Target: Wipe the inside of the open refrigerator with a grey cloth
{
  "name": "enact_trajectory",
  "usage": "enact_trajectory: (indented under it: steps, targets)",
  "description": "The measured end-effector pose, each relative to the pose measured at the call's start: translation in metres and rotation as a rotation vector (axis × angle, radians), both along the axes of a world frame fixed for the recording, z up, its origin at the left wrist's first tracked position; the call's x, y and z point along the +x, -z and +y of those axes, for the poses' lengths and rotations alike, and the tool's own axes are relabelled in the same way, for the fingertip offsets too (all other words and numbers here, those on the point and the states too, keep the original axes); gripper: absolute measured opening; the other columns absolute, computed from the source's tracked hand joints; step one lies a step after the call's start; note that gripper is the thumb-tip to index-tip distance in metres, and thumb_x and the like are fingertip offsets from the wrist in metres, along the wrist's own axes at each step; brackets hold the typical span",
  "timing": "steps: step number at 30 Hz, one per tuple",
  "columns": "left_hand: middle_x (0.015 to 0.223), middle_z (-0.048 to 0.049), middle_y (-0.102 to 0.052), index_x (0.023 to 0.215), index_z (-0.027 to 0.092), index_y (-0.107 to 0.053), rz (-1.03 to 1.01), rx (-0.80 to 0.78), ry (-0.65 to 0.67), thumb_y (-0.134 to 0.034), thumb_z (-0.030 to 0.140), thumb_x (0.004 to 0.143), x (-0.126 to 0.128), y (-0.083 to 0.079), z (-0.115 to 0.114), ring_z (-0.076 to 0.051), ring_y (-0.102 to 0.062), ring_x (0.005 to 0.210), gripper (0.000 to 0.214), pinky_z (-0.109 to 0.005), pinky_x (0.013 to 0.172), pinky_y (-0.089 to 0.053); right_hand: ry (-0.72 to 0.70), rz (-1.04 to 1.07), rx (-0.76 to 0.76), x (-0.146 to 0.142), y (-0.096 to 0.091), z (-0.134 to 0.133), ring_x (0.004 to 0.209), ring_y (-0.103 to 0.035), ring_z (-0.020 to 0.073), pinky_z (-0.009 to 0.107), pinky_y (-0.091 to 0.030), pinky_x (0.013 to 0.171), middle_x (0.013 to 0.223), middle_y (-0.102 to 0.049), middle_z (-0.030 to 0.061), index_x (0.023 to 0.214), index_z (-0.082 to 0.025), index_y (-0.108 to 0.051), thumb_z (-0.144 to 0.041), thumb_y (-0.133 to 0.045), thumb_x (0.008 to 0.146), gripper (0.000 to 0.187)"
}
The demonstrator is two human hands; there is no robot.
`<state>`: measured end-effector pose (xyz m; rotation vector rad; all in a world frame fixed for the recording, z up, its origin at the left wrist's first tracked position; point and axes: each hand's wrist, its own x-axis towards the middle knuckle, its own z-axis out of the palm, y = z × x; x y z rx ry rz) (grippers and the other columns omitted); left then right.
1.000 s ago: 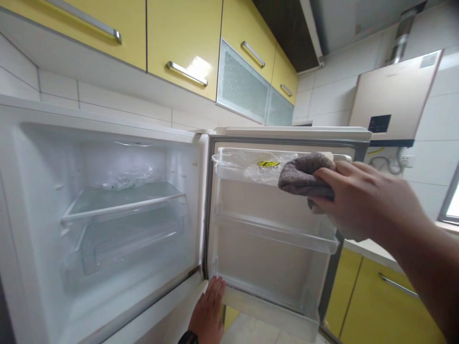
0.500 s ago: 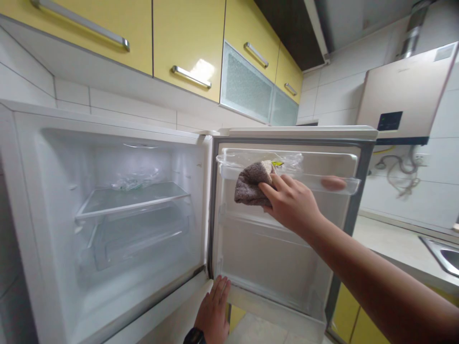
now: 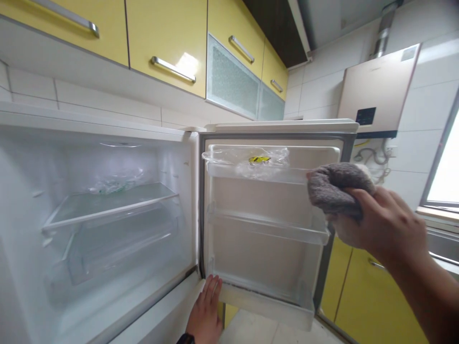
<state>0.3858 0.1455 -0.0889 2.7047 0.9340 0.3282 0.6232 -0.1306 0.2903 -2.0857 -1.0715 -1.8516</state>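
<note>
One grey cloth (image 3: 332, 188), bunched into a wad, sits at the right of the frame against the outer end of the top door shelf (image 3: 315, 176) of the open fridge door (image 3: 272, 215). The right hand (image 3: 385, 224) has its fingers curled tight around the cloth, pressing it to the shelf's right corner. At the bottom centre of the frame the left hand (image 3: 206, 313) lies flat with fingers straight and together, holding nothing, palm against the fridge front just below the door's lower edge. On that top shelf, left of the cloth, lies a crumpled clear plastic bag (image 3: 251, 160) with a yellow mark. The middle door shelf (image 3: 268, 224) below holds nothing, and its plastic looks dull, so it seems unwiped; by that judgement the wiping is at the top shelf, with the lower shelves and the cabinet interior left. At centre left, a glass shelf (image 3: 107, 203) inside the compartment carries another clear bag (image 3: 114, 181).
</note>
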Motion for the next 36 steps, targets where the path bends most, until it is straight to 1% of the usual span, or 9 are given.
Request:
enact_trajectory:
  steps: [3,7,10,13,16,22,25,33,36]
  targets:
    - [0.172,0.0046,-0.009,0.16,0.027,-0.019,-0.044,0.05,0.015,-0.042,-0.001,0.07,-0.002,0.003,0.0,-0.02,-0.006,0.163,0.097,-0.043,0.138,-0.023,-0.147,0.243,0.275,0.025,-0.006,-0.011,0.092,-0.065,0.0336,0.043,-0.046,0.066,0.109,-0.069,0.0178,0.107,-0.023,-0.065,-0.044,-0.056,0.09,0.029]
    - [0.172,0.0072,-0.013,0.16,0.029,-0.021,-0.076,0.125,-0.006,-0.039,0.0,0.073,-0.003,0.011,0.001,-0.016,-0.01,0.162,0.094,-0.04,0.137,-0.028,-0.403,0.445,0.629,0.051,-0.044,-0.002,0.089,-0.066,0.0267,0.037,-0.047,0.069,0.1,-0.071,0.0146,0.116,-0.017,-0.068,-0.035,-0.055,0.088,0.037]
    - [0.172,0.0065,-0.016,0.16,0.028,-0.023,-0.058,0.154,-0.03,-0.04,0.001,0.073,-0.002,0.015,0.002,-0.016,-0.01,0.162,0.093,-0.041,0.137,-0.029,-0.508,0.438,0.645,0.064,-0.076,0.01,0.082,-0.061,0.02,0.033,-0.045,0.07,0.094,-0.07,0.013,0.109,-0.011,-0.071,-0.033,-0.055,0.085,0.036]
    - [0.172,0.0056,-0.017,0.16,0.027,-0.026,-0.04,0.171,-0.047,-0.04,0.002,0.073,-0.004,0.014,0.001,-0.016,-0.011,0.162,0.091,-0.041,0.137,-0.028,-0.554,0.528,0.519,0.072,-0.089,0.017,0.079,-0.055,0.0162,0.032,-0.042,0.07,0.089,-0.067,0.0101,0.103,-0.011,-0.07,-0.034,-0.054,0.085,0.033]
    - [0.172,0.0058,-0.017,0.159,0.027,-0.026,-0.028,0.172,-0.06,-0.038,0.003,0.075,-0.005,0.008,-0.002,-0.015,-0.011,0.162,0.089,-0.04,0.137,-0.026,-0.554,0.632,0.479,0.076,-0.071,0.013,0.075,-0.052,0.0158,0.032,-0.041,0.068,0.082,-0.063,0.0071,0.095,-0.012,-0.067,-0.032,-0.054,0.082,0.027]
    - [0.172,0.0046,-0.017,0.159,0.025,-0.026,0.0,0.171,-0.055,-0.039,0.004,0.075,-0.005,0.004,-0.003,-0.015,-0.012,0.162,0.088,-0.04,0.137,-0.026,-0.483,0.819,0.216,0.08,0.02,-0.013,0.08,-0.06,0.0259,0.038,-0.045,0.072,0.084,-0.067,0.008,0.092,-0.019,-0.065,-0.035,-0.057,0.081,0.021]
    - [0.172,0.0033,-0.02,0.159,0.024,-0.027,-0.034,0.202,-0.048,-0.039,0.004,0.076,-0.003,0.009,-0.002,-0.016,-0.014,0.162,0.087,-0.04,0.137,-0.028,-0.448,0.77,0.163,0.083,0.036,-0.016,0.081,-0.06,0.0267,0.039,-0.045,0.072,0.085,-0.065,0.008,0.087,-0.021,-0.063,-0.036,-0.055,0.083,0.018]
    - [0.17,-0.0014,-0.027,0.158,0.021,-0.032,-0.099,0.301,-0.065,-0.04,0.005,0.079,-0.001,0.023,-0.001,-0.017,-0.021,0.161,0.081,-0.041,0.134,-0.034,-0.569,0.56,0.377,0.101,-0.048,0.017,0.089,-0.058,0.0236,0.037,-0.046,0.081,0.094,-0.064,0.0079,0.095,-0.019,-0.065,-0.033,-0.052,0.081,0.023]
    - [0.17,-0.0019,-0.029,0.159,0.024,-0.029,-0.155,0.34,-0.051,-0.041,0.005,0.08,-0.001,0.029,0.001,-0.017,-0.023,0.16,0.082,-0.041,0.132,-0.038,-0.563,0.543,0.364,0.104,-0.053,0.022,0.089,-0.056,0.0228,0.038,-0.046,0.081,0.095,-0.063,0.0087,0.096,-0.018,-0.066,-0.034,-0.056,0.08,0.025]
